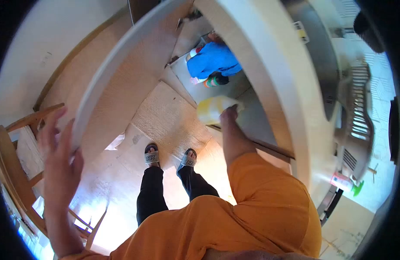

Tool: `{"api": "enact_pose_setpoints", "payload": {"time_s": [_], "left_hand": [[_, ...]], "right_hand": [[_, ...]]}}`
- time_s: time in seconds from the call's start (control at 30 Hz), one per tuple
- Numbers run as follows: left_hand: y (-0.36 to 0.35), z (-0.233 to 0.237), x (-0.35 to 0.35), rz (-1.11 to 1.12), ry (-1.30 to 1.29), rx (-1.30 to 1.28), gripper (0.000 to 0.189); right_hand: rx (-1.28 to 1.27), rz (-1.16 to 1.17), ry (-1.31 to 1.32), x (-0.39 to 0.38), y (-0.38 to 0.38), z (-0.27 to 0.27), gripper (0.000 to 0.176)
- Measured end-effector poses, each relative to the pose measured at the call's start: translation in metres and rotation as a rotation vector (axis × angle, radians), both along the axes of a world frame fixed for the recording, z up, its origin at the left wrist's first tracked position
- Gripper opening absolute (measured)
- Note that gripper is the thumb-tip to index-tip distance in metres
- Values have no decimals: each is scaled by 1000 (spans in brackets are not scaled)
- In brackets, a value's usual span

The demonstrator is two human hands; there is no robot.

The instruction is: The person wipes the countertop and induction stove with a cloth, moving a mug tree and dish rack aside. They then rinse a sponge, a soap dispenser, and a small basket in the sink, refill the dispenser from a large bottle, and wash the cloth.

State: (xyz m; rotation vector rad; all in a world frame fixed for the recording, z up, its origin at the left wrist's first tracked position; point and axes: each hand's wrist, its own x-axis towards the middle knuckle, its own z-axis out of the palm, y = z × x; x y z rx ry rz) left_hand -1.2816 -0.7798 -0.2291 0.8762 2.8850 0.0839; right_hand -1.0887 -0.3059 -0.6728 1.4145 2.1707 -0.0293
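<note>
My right hand (229,113) is closed on one end of a yellow-and-white plastic packet (210,110). It reaches into the low cabinet (256,110), where the packet hangs at the opening above the cabinet's front edge. My left hand (61,151) has its fingers spread at the edge of the swung-out cabinet door (109,82), apparently touching it. Deeper in the cabinet lies a blue plastic bag (214,60). Beside the bag is a green-and-orange container (212,81) with a dark end.
A wooden chair (22,173) stands close by my left arm. A woven mat (172,115) lies by my sandalled feet. Up on the counter are a dish rack (359,117) and a pink bottle with a green top (342,182).
</note>
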Motion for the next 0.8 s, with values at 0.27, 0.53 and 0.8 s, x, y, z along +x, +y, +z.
{"api": "enact_pose_setpoints", "payload": {"time_s": [0.27,0.53,0.8], "left_hand": [[-16,-1,9,-293,306,42,49],[-1,11,31,-410,318,-85,46],[217,110,111,-701,-1481,899,116]], "right_hand": [[-655,-898,1194,52,-166,260,46],[-479,464,1166,121,-177,588,31],[-177,574,1082,113,-154,715,35]]}}
